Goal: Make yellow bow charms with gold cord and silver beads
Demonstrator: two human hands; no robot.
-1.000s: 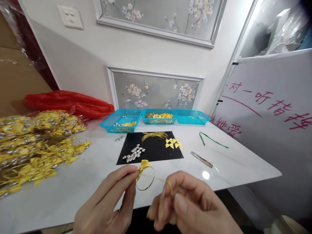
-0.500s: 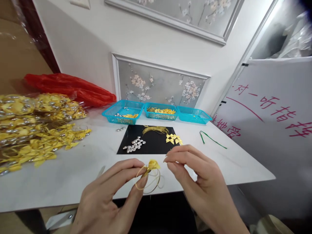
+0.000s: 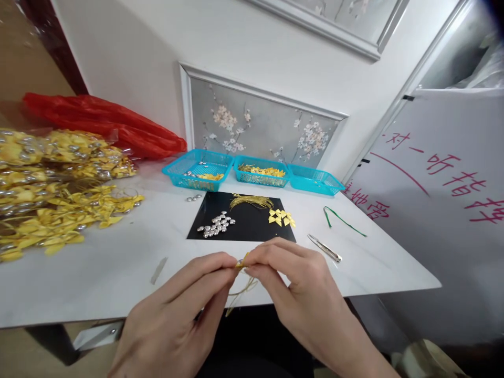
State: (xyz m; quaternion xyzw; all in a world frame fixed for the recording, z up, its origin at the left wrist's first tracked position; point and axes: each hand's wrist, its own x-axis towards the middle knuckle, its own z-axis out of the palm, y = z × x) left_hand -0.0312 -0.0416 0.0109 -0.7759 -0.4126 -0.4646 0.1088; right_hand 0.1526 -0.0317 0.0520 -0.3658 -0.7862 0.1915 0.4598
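Note:
My left hand (image 3: 185, 310) and my right hand (image 3: 295, 289) meet above the near edge of the white table (image 3: 118, 283). Both pinch the same small yellow ribbon bow (image 3: 242, 260), which is mostly hidden by the fingertips. Thin gold cord (image 3: 240, 291) hangs in loops below the pinch. Just beyond the hands lies a black mat (image 3: 252, 228) with silver beads (image 3: 214, 224), a bundle of gold cords (image 3: 252, 200) and a few yellow bows (image 3: 281, 218).
A big heap of finished yellow bows (image 3: 59, 199) fills the table's left side, with a red plastic bag (image 3: 110, 128) behind. Three turquoise baskets (image 3: 252, 176) stand by the wall. Tweezers (image 3: 325, 248) and a green wire (image 3: 342, 223) lie right of the mat. A whiteboard (image 3: 441, 210) stands at right.
My right hand has come left to the bow and now pinches it together with my left hand. The cord loop has collapsed and hangs below. The view has tilted down slightly.

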